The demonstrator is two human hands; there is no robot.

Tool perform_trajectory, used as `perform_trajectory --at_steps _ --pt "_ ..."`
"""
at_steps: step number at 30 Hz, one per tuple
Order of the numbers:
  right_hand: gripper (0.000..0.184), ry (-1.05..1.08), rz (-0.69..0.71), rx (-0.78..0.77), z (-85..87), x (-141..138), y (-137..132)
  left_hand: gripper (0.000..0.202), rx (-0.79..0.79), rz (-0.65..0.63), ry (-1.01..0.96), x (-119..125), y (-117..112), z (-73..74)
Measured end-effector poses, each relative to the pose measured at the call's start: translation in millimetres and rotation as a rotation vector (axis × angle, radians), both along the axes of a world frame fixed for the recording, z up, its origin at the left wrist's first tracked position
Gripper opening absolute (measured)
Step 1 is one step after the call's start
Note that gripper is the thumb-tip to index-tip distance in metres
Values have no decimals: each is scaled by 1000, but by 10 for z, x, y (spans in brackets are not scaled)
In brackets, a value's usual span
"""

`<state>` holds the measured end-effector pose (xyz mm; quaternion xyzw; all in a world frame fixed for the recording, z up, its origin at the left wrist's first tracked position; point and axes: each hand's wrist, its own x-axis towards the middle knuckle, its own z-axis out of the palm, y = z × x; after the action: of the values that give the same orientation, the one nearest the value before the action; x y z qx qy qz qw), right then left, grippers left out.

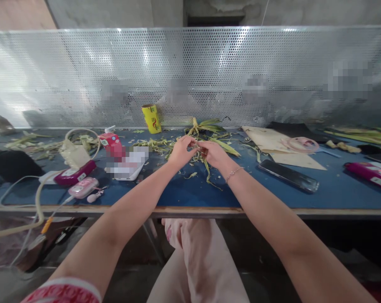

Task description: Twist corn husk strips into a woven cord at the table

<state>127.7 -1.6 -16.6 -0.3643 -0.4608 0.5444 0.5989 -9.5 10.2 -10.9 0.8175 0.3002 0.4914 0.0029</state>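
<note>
My left hand [181, 152] and my right hand [214, 155] meet over the middle of the blue table, fingertips pinched together. Something small and brownish shows between them, too small and shadowed to name. A narrow yellow-green leaf strip [208, 173] runs from below my right fingers toward the table's front edge; whether it is held or just lies there I cannot tell. Right behind the hands lies a bundle of long yellow-green leaves [211, 125], with leaf scraps [160, 146] scattered around it. A thin bracelet circles my right wrist.
Left of my hands are a white device [130, 166], a pink bottle [111, 143], a purple case [75, 173] and cables. A yellow roll [151, 119] stands near the perforated metal screen [190, 63]. To the right lie a black phone [288, 176], tan sheets [269, 141] and a pink ring [300, 145].
</note>
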Motion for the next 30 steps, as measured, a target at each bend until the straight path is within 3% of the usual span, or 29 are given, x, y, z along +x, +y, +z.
perform_trajectory --at_steps 12,19,30 --pt "26 -16 52 13 30 13 -54 14 -4 59 -46 -20 -4 21" --pt "22 18 133 13 28 25 -63 14 19 -7 -29 -27 25 2" --pt "18 -26 198 34 26 44 -51 10 3 7 8 -38 19 31"
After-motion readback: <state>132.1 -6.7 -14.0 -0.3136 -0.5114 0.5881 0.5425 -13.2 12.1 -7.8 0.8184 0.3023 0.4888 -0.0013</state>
